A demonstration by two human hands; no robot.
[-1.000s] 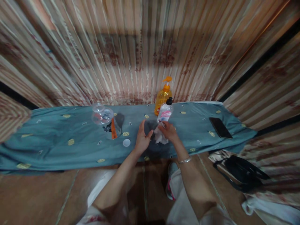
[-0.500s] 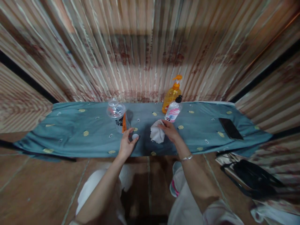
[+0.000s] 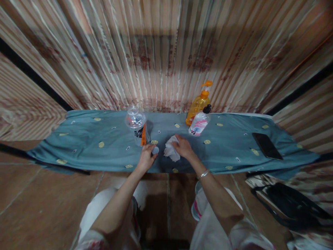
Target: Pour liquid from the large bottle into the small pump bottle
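— Across the low table, what is the biggest thing?
— A blue cloth (image 3: 78, 146) with yellow spots covers the whole top, in front of a striped curtain (image 3: 161, 52).
— And on it?
— An orange pump bottle (image 3: 198, 104) stands at the back, touching a smaller white bottle (image 3: 199, 123) with a black cap. A clear bottle (image 3: 137, 125) stands further left. A dark phone (image 3: 266, 146) lies flat, well apart on the right.
— The hands?
— The right hand (image 3: 184, 148) grasps a crumpled white tissue (image 3: 170, 152), pressing it on the cloth near the front edge. The left hand (image 3: 147, 158) pinches a small white cap (image 3: 155, 150) between thumb and fingers, just beside the tissue and below the clear bottle.
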